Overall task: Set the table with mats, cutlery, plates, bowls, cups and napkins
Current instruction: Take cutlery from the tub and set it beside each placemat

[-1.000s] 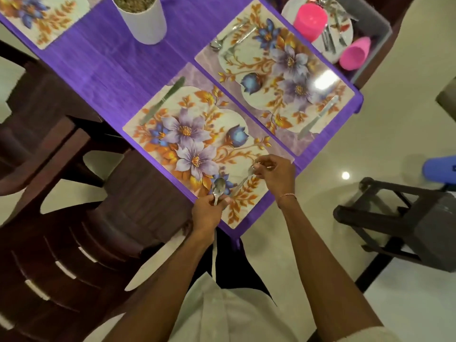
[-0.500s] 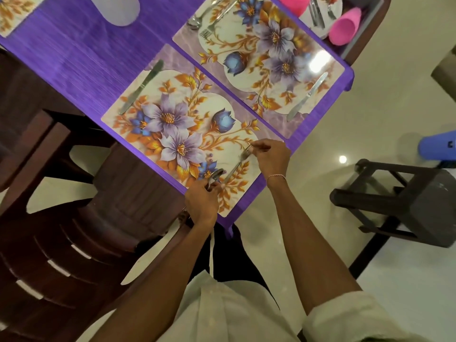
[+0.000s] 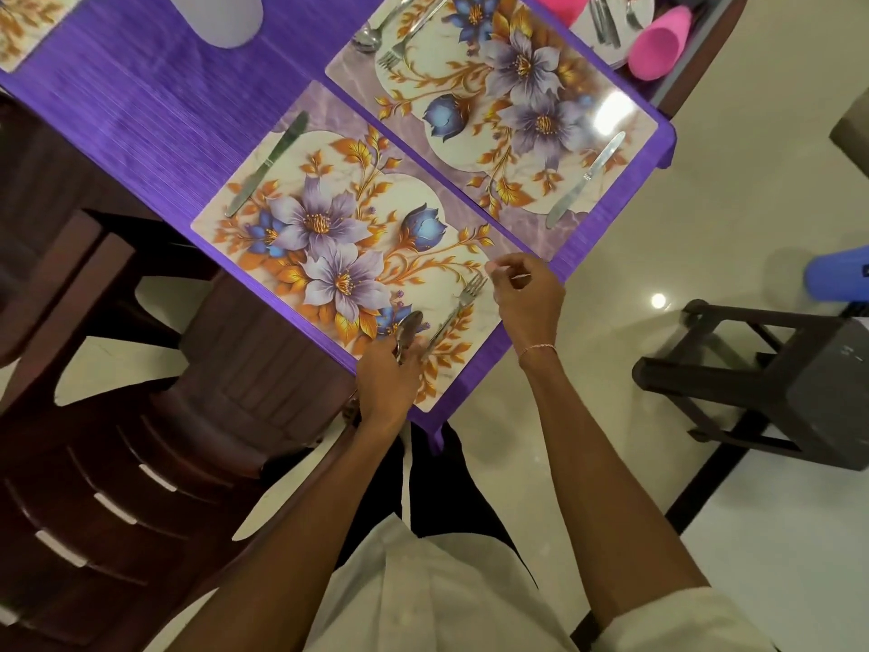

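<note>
Floral placemat [image 3: 329, 218], steel knife [image 3: 268, 167] and fork [image 3: 460, 305] laid; my left hand [image 3: 388, 374] pinches the silver spoon [image 3: 408, 329], right hand [image 3: 529, 303] loosely curled, empty; white plates [image 3: 583, 32] and pink plastic cups [image 3: 658, 40] remain.

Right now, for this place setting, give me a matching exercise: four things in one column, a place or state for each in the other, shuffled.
1 near spoon
2 near fork
3 near knife
4 tipped pink cup

a at the near mat's far end
b in the bin
c gripped by the left hand
d flat on the near mat beside the right hand

Pairs: 1-c, 2-d, 3-a, 4-b
</note>
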A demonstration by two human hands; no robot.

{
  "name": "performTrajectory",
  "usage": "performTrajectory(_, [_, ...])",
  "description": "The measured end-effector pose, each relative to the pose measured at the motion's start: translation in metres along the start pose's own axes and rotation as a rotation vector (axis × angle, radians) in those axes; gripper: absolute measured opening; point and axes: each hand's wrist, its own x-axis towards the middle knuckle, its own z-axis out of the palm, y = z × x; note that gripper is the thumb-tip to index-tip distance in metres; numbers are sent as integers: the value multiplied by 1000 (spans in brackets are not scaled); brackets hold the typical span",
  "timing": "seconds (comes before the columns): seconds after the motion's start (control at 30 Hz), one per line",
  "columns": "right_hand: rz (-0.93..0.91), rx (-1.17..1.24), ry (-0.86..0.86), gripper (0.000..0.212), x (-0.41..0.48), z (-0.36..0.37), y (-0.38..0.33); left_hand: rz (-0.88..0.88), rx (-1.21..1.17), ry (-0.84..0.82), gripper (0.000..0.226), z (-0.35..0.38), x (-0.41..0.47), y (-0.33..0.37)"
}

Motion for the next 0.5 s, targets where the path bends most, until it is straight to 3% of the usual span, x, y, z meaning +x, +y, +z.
performTrajectory(0.1, [-50, 61, -420, 19, -21, -10, -6, 126, -63, -189, 18, 3, -1, 1])
performTrajectory(0.17, [-72, 88, -536, 20, -32, -14, -2, 166, -76, -291, 20, 10, -1, 7])
performTrajectory(0.37, [9, 74, -131, 12, -15, -39, 17, -32, -203, -276, 17, 36, -7, 12])
performTrajectory(0.5, [4, -85, -126, 11, 14, -38, 30, -167, -237, -194, 24, 46, -21, -3])
